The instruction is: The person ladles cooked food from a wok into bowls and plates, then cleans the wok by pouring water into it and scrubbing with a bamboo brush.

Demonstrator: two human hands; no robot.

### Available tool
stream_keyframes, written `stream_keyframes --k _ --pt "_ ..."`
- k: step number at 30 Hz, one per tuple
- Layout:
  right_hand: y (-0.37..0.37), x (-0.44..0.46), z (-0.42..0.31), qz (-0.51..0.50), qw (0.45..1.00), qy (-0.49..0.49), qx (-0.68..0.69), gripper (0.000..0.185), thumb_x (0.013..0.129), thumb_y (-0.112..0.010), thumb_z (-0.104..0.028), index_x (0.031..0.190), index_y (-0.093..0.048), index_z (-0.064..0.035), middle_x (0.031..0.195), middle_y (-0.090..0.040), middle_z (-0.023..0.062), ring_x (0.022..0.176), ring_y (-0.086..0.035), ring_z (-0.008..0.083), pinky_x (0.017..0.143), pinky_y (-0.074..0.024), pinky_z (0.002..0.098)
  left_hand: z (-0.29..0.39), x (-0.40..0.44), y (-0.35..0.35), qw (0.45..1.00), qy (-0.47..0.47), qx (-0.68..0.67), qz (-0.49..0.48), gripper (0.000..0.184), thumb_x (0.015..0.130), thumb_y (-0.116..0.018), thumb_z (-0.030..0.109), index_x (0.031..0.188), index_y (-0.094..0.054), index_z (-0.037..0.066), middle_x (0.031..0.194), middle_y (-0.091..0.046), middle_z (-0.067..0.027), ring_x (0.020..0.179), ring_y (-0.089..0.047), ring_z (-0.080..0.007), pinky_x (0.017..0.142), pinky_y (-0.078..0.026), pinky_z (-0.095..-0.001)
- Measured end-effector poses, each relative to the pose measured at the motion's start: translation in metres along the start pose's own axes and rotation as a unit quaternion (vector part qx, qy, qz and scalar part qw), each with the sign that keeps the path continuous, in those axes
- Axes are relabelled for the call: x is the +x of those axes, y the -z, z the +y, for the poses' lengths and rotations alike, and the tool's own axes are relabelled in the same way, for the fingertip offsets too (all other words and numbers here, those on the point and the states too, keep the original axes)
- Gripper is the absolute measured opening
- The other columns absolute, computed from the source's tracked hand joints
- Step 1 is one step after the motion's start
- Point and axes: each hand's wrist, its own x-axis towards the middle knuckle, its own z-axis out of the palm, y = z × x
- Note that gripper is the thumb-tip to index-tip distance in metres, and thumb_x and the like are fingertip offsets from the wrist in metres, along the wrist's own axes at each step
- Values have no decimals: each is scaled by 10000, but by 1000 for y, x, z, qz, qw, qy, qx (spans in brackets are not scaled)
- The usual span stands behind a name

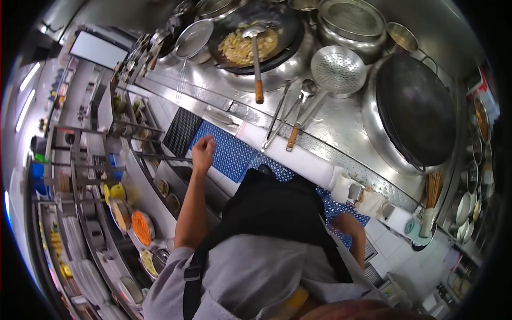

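My left hand (204, 153) is raised over the blue perforated floor mat (226, 141), its fingers curled in, and nothing shows in it. Low at my side hangs my right hand (349, 225), near the apron; its fingers are blurred and partly turned away. In front of me a wok (292, 29) sits on the range with chopped, yellowish food (237, 48) in it. A ladle (256, 58) rests in that wok, its wooden handle over the near rim. Neither hand touches the wok or the ladle.
A perforated skimmer (338, 69) lies on the steel range beside a second, dark wok (418, 109). A rolled white towel (304, 160) runs along the front edge. Bamboo brush (433, 192) stands at right. On the left counter are bowls, one with shredded orange food (142, 228).
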Motion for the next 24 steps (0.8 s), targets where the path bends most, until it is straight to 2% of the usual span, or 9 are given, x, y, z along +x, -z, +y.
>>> stream_keyframes --k 3,6,9,11,12,15,21,23,24 --pt "49 -8 -166 254 936 240 41 261 992 -619 -232 1005 -728 5 857 -725 173 824 -718 246 751 -526 352 18 20 -2 999 -9 35 -4 254 982 -623 128 1173 -694 -23 953 -701 -53 840 -649 -102 711 -523 -251" --pt "79 61 -296 377 832 399 83 410 997 -622 -232 1340 -597 -9 1029 -740 153 939 -713 242 813 -526 344 48 60 -29 976 -172 130 9 224 970 -628 129 1112 -711 -22 1006 -726 -119 897 -686 -216 780 -527 -319" --pt "99 152 -406 408 872 272 -14 814 912 -717 -401 1490 -387 68 1256 -638 279 1137 -654 366 958 -513 421 92 132 -58 939 -287 177 73 204 946 -610 111 1094 -719 23 1104 -701 -162 1052 -641 -354 929 -494 -404" --pt "99 211 -448 428 865 220 -141 1000 862 -747 -465 1540 -261 87 1363 -522 366 1210 -595 449 1017 -492 462 99 186 -80 911 -325 231 106 238 949 -577 131 1139 -700 57 1208 -657 -137 1187 -552 -357 1011 -438 -465" --pt "99 228 -463 394 880 197 -178 995 882 -730 -411 1561 -195 81 1417 -451 396 1265 -539 502 1056 -470 466 106 203 -85 903 -305 289 89 250 957 -567 155 1156 -687 63 1248 -633 -125 1237 -511 -354 1016 -421 -494" --pt "111 259 -488 373 899 163 -162 779 882 -658 -211 1508 -315 99 1276 -581 384 1199 -592 478 1058 -470 448 98 247 -90 864 -264 428 1 247 968 -559 219 1142 -677 89 1289 -596 -96 1270 -459 -333 1013 -379 -570" --pt "121 273 -506 533 789 295 -77 599 859 -650 -169 1390 -510 70 1247 -647 298 1166 -633 423 1004 -499 449 77 264 -88 866 -263 415 -92 255 947 -577 217 1160 -712 176 1244 -629 -41 1225 -458 -286 972 -385 -578" --pt "142 295 -517 522 806 277 -36 547 827 -693 -169 1323 -588 36 1138 -695 277 1098 -667 409 943 -516 450 72 284 -103 855 -225 456 -100 262 940 -581 218 1157 -729 225 1234 -636 -19 1233 -452 -273 960 -391 -577" --pt "154 306 -518 498 824 263 -55 568 843 -703 -165 1359 -568 31 1013 -711 231 930 -689 334 828 -534 411 63 289 -112 865 -220 444 -83 263 941 -571 222 1130 -744 281 1241 -634 -1 1240 -451 -264 969 -396 -572"
